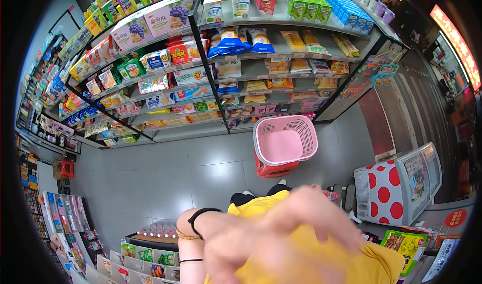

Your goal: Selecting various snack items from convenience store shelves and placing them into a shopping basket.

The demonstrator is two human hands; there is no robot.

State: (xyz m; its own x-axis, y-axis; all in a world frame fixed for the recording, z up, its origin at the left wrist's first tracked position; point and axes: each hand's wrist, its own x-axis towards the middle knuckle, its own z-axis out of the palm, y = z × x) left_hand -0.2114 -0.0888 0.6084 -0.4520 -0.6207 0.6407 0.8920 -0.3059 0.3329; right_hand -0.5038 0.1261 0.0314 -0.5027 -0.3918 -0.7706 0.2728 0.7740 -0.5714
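My left hand (236,246) and my right hand (314,208) are raised close to the camera in front of my yellow shirt (371,264). Both are heavily blurred and seem to overlap. My left wrist carries a black band (201,214) and a bead bracelet. The blur hides the fingers, so I cannot tell whether either hand holds anything. Nearest ahead on the floor is an empty pink plastic basket (285,139) set on top of a red one (271,171).
Tall shelves (201,58) of snack packets and drink cartons stand across the grey tile floor (191,173). A white chest freezer with red dots (386,191) is to my right. A low rack of small packets (145,259) stands at lower left.
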